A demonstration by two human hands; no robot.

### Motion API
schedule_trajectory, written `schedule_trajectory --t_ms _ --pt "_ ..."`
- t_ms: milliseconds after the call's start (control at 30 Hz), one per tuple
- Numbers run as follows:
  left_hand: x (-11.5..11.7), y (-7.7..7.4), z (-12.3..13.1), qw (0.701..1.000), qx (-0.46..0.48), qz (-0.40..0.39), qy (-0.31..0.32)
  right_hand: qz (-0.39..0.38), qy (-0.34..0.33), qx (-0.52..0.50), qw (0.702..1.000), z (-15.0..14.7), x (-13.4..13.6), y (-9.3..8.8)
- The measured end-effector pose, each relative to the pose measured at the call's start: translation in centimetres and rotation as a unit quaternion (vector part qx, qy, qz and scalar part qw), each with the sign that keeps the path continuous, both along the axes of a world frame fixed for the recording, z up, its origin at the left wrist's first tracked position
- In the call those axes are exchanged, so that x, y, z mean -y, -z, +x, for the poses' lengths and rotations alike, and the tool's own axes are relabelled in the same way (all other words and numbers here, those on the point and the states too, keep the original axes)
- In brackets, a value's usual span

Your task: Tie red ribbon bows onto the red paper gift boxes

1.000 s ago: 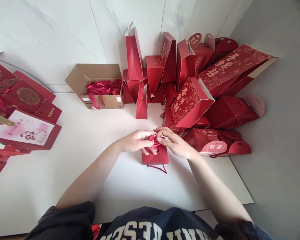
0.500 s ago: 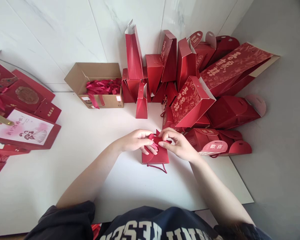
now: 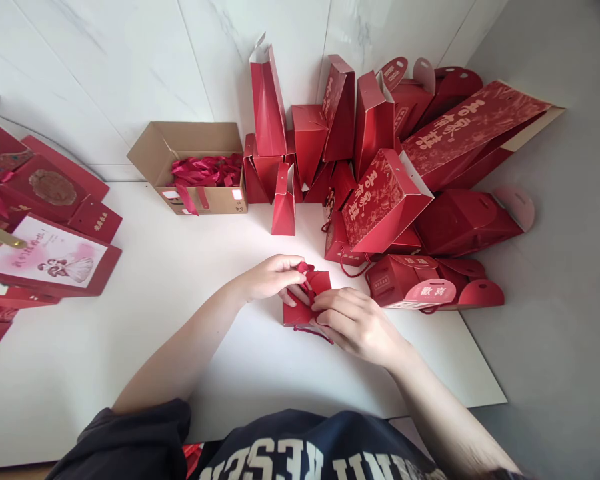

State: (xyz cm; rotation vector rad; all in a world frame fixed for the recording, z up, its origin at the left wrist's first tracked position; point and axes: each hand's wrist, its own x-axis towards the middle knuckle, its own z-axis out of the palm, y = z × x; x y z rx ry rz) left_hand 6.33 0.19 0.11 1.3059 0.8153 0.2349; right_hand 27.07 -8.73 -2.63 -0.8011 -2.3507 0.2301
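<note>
Closely paired over red box (image 3: 295,317): left hand (image 3: 273,277) pinching red ribbon (image 3: 306,268); right hand (image 3: 357,323) curled knuckles-up, hold unclear.

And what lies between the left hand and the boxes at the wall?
In the head view, a small red box stands between the left hand and the wall boxes.

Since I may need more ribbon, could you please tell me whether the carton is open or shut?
The carton is open: red ribbons show inside, one end hanging over its front.

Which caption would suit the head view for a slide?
Left hand holding red ribbon, right hand beside it, over a red gift box on a white table.
</note>
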Motion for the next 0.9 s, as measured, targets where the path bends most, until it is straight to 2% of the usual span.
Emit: schedule_trajectory --t_ms 267,500,767,900 --pt "0.12 -0.05 0.14 1.0 -0.024 0.012 -0.009 0.034 0.008 0.038 0.999 -0.05 0.35 0.14" --pt "0.6 0.23 0.18 0.997 0.014 0.078 0.007 0.0 0.019 0.024 1.0 -0.27 0.24 0.72" --pt "0.69 0.56 0.53 0.998 -0.013 0.062 -0.022 -0.018 0.017 0.008 1.0 -0.18 0.41 0.59" --pt "0.9 0.25 0.56 0.996 -0.024 0.08 -0.026 -0.073 0.008 -0.053 0.996 0.09 0.2 0.31"
